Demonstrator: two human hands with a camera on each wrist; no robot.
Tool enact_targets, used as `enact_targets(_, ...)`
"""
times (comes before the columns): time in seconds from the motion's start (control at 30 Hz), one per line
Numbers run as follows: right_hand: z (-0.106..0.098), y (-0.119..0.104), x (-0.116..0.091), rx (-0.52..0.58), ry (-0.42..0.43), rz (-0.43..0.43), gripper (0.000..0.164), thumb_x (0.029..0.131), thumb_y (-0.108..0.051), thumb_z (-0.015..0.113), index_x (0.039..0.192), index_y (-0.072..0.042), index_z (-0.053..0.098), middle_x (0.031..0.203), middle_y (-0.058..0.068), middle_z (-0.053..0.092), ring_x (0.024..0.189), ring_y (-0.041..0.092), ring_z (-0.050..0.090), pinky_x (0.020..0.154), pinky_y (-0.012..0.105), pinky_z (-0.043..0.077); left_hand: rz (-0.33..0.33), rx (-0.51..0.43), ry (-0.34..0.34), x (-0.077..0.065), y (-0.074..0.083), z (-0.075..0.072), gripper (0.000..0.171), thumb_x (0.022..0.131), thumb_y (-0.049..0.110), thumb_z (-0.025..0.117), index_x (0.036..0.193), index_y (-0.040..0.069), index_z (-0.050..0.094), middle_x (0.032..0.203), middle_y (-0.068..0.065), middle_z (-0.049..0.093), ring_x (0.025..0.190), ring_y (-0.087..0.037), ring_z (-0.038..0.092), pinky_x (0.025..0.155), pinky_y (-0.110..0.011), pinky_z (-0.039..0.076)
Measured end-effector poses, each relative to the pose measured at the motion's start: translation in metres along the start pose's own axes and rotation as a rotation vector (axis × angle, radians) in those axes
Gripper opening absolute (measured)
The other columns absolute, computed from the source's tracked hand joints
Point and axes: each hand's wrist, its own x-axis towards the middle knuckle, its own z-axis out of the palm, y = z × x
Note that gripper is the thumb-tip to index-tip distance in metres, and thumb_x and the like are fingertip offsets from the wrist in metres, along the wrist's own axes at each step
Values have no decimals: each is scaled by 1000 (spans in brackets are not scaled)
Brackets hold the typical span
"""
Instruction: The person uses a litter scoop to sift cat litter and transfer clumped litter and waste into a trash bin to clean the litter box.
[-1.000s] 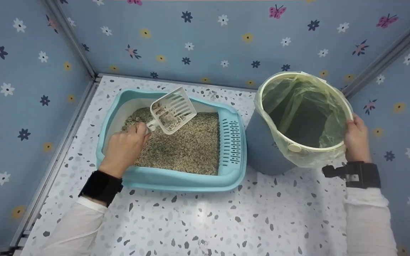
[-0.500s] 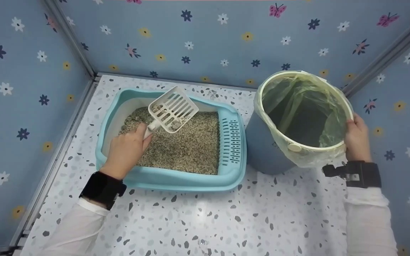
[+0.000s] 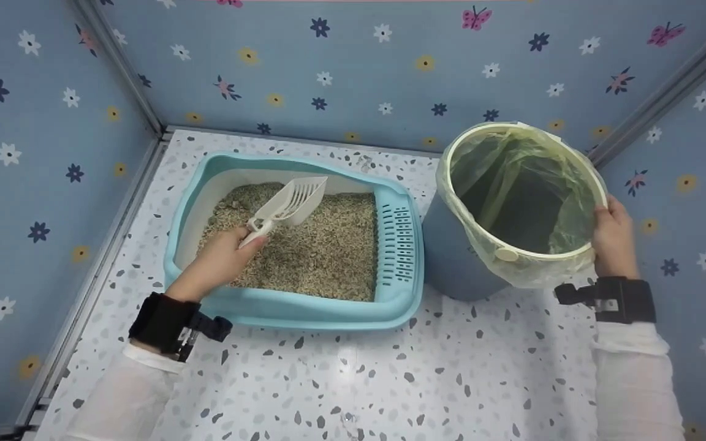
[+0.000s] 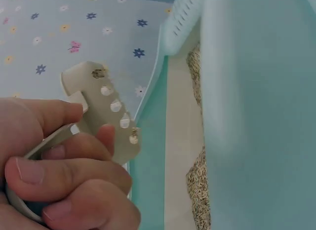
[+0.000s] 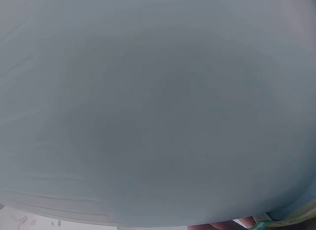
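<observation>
My left hand (image 3: 221, 257) grips the handle of a white slotted litter scoop (image 3: 295, 202), held tilted over the litter box. A few bits of litter lie at the scoop's base and show through its holes in the left wrist view, where my fingers (image 4: 74, 175) curl round the handle. Below it, the blue litter box (image 3: 310, 313) holds brown granular litter (image 3: 322, 257). At the right, my right hand (image 3: 615, 242) grips the rim of a blue-grey bin (image 3: 460, 263) lined with a yellow translucent bag (image 3: 531, 274). The bin's wall (image 5: 158, 116) fills most of the right wrist view.
The box's slotted step (image 3: 397, 245) stands right beside the bin. Speckled white floor (image 3: 353, 380) lies in front. Flowered blue wall panels (image 3: 359, 67) with metal edge rails close in the back and both sides.
My left wrist has turned, so the scoop swings from facing up to nearly edge-on and sits slightly lower. Earlier, the litter on it thinned out. The right hand stays on the bin's rim.
</observation>
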Motion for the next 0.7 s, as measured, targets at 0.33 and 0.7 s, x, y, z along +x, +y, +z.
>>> enact_targets(0.33, 0, 2, 1, 4, 7, 1, 52, 104, -25, 19, 152, -8, 7, 156, 16, 14, 140, 26, 25, 114, 37, 23, 1, 11, -46, -3, 9, -7, 39, 100, 35, 43, 108, -2, 54, 67, 1, 40, 51, -9, 32, 43, -21, 29)
enact_targets(0.7, 0, 1, 0, -25, 9, -22, 52, 103, -25, 18, 152, -8, 9, 155, 18, 17, 139, 29, 27, 113, 40, 25, 101, 302, 197, -9, 31, -8, 32, 97, 29, 52, 109, 0, 55, 68, -6, 51, 52, -18, 44, 44, -28, 35)
